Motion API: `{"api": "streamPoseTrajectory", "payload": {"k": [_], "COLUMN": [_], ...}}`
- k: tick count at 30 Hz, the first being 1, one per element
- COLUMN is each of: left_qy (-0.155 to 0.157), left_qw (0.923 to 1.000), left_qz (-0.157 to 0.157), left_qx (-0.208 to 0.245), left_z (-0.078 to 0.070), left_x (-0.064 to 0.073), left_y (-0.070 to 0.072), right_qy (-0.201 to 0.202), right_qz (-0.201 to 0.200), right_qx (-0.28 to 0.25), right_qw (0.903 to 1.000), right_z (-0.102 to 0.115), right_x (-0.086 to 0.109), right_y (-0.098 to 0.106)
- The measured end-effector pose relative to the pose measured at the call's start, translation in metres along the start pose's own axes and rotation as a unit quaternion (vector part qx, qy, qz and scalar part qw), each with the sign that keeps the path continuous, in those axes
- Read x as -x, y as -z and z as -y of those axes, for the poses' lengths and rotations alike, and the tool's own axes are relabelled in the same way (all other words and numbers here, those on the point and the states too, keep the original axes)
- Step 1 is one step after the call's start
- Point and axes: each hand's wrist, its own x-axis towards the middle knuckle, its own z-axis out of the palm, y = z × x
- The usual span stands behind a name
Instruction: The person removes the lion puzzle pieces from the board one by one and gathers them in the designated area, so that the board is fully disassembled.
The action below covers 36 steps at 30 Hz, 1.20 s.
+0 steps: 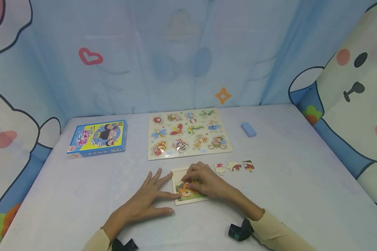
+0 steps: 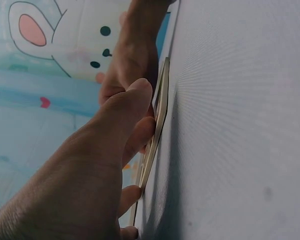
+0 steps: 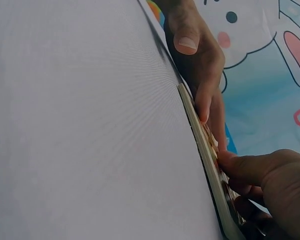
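Note:
A small wooden jigsaw board (image 1: pixel 190 201) with an orange animal picture lies on the table, partly covered by the hands. My left hand (image 1: pixel 149 200) is spread out, its fingertips touching the board's left side. Over the board's right part, my right hand (image 1: pixel 205 179) bends its fingers down, thumb and forefinger pinching at a puzzle piece in the picture. That piece is mostly hidden by the fingers. In the right wrist view, the right thumb (image 3: pixel 250 167) presses close against the board's top face. Three loose puzzle pieces (image 1: pixel 234 166) lie right of the right hand.
Behind the board lies a large puzzle board (image 1: pixel 190 134) with insect pictures. A blue and yellow box (image 1: pixel 97 137) is at the back left, and a blue block (image 1: pixel 248 129) at the back right. A patterned blue curtain (image 1: pixel 176 52) hangs behind the table.

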Motion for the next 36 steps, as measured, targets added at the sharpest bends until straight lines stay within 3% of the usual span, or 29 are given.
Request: {"api": "streamPoseTrajectory", "payload": {"k": [11, 21, 29, 33, 36], "left_qy": [-0.002, -0.008, -0.004, -0.005, 0.012], "left_qw": [1.0000, 1.0000, 0.9999, 0.9995, 0.9989], "left_qz": [0.000, 0.002, -0.002, -0.020, -0.037], "left_qx": [-0.003, -0.005, 0.012, 0.023, 0.026], "left_z": [0.002, 0.001, 0.000, -0.001, -0.002], "left_x": [0.000, -0.001, -0.002, -0.003, -0.003], "left_y": [-0.003, -0.001, 0.000, 0.001, 0.001], "right_qy": [-0.016, -0.054, -0.082, -0.109, -0.121], "right_qz": [-0.008, -0.016, -0.057, -0.060, -0.054], "right_qx": [-0.076, -0.098, -0.116, -0.106, -0.109], "right_qw": [0.9970, 0.9936, 0.9882, 0.9865, 0.9851], "right_z": [-0.005, -0.007, -0.024, -0.036, -0.043], "right_x": [0.004, 0.009, 0.040, 0.059, 0.069], "right_y": [0.011, 0.026, 0.062, 0.072, 0.074]}}
